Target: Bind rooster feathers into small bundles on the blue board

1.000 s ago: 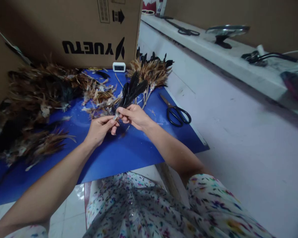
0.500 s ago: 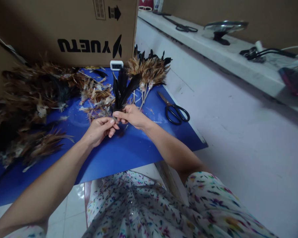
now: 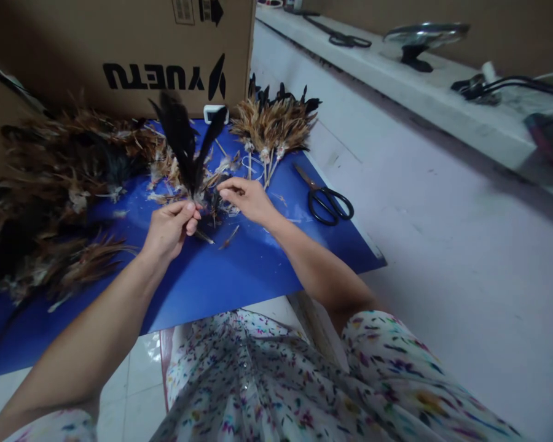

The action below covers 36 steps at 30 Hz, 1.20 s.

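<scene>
My left hand [image 3: 168, 230] pinches a bunch of long black feathers [image 3: 184, 144] by its base, the tips fanning up and away from me. To its right and apart from it, my right hand [image 3: 246, 197] hovers with thumb and forefinger stretched out and slightly parted. A small dark tuft of fluff [image 3: 215, 201] shows just below those fingertips; whether it touches them I cannot tell. Loose feather scraps [image 3: 230, 236] lie on the blue table sheet [image 3: 230, 276] under the hands.
Brown and black feathers [image 3: 50, 184] are heaped at the left. Finished-looking feather bunches on sticks [image 3: 276, 123] lie at the back right, near black-handled scissors [image 3: 329, 202]. Behind stand a small white digital clock [image 3: 214, 113] and a cardboard box [image 3: 133, 37]. A wall ledge [image 3: 373, 64] runs along the right.
Both hands were together at the feathers' base. My left hand has moved left with the black feathers, and my right hand has come away from them.
</scene>
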Available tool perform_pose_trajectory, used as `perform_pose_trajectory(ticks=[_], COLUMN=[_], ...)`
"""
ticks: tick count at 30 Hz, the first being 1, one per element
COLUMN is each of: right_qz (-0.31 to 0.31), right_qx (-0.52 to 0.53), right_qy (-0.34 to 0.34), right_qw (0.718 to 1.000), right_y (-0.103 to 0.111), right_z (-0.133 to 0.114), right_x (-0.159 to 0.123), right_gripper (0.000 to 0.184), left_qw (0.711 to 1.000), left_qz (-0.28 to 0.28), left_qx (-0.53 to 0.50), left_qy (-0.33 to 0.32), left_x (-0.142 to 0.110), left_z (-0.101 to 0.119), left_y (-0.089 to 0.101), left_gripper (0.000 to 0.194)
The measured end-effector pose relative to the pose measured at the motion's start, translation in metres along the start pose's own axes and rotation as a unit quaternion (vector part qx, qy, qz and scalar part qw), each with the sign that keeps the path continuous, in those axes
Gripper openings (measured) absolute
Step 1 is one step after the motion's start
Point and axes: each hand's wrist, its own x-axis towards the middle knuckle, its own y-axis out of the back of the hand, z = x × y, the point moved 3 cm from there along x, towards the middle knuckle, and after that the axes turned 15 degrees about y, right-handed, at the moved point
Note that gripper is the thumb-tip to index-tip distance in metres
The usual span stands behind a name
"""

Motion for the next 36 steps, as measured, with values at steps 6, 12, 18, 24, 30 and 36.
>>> perform_pose_trajectory(ticks=[6, 12, 18, 24, 30, 36], right_qz=[-0.169, -0.261, -0.281, -0.249, -0.259, -0.243], right_qx=[-0.253, -0.325, -0.366, -0.403, -0.447, -0.489], right_qy=[0.097, 0.171, 0.187, 0.193, 0.214, 0.22], right_qw=[0.948, 0.893, 0.867, 0.859, 0.829, 0.808], right_y=[-0.014, -0.03, -0.034, -0.028, -0.031, -0.037], right_z=[0.008, -0.004, -0.007, -0.005, 0.006, 0.005], right_x=[-0.004, -0.009, -0.01, -0.008, -0.005, -0.003], right_gripper=[0.03, 0.02, 0.019, 0.031, 0.03, 0.033], left_qw=[0.997, 0.996, 0.996, 0.996, 0.996, 0.996], left_qz=[0.054, 0.056, 0.05, 0.06, 0.064, 0.065], left_qx=[-0.062, -0.072, -0.074, -0.072, -0.063, -0.065], left_qy=[-0.001, 0.011, 0.018, -0.003, 0.005, -0.002], left_x=[0.004, 0.001, 0.002, 0.004, 0.003, 0.005], left_z=[0.005, 0.004, 0.003, 0.005, 0.005, 0.003], left_y=[0.003, 0.002, 0.003, 0.006, 0.005, 0.005], left_gripper=[0.013, 0.012, 0.009, 0.012, 0.012, 0.012])
